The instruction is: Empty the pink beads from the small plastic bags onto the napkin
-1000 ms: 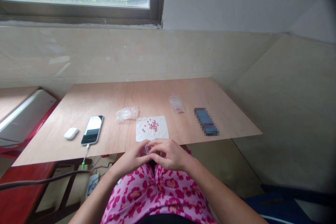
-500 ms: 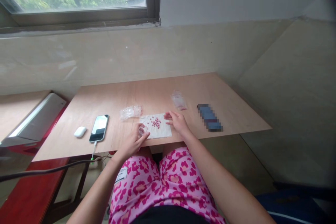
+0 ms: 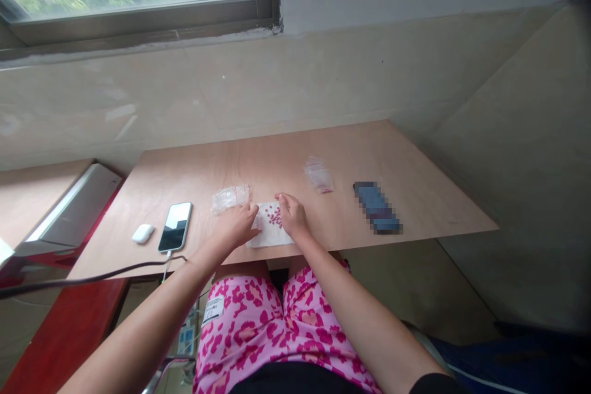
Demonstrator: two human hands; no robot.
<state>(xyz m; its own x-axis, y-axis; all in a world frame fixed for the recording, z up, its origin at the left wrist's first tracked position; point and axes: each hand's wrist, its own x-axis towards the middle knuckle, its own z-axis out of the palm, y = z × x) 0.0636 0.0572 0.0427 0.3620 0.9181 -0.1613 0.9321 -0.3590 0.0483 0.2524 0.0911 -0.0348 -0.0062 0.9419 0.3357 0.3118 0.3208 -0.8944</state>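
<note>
Small pink bead-like pieces [image 3: 274, 217] lie scattered on a white sheet [image 3: 272, 240] near the table's front edge. Over the sheet's left side is my left hand [image 3: 237, 225], back up, fingers bent around what looks like a small clear plastic bag [image 3: 259, 222], mostly hidden. On the right of the pieces, my right hand [image 3: 292, 215] rests on its edge, fingers loosely curved beside them and nothing visible in its grasp. A clear plastic packet [image 3: 229, 196] lies just beyond my left hand. Farther back are several small clear bags [image 3: 318, 175] with red edges.
A charging phone [image 3: 175, 226] and a white earbud case [image 3: 143, 233] lie on the left of the wooden table [image 3: 258, 160]. A dark, pixelated phone-like object [image 3: 377, 207] is on the right. The black cable [image 3: 92, 280] crosses the front left corner.
My right hand has moved left, close against the pink pieces. My left hand has turned palm down and shifted slightly up, covering most of the clear bag. The view has shifted a little.
</note>
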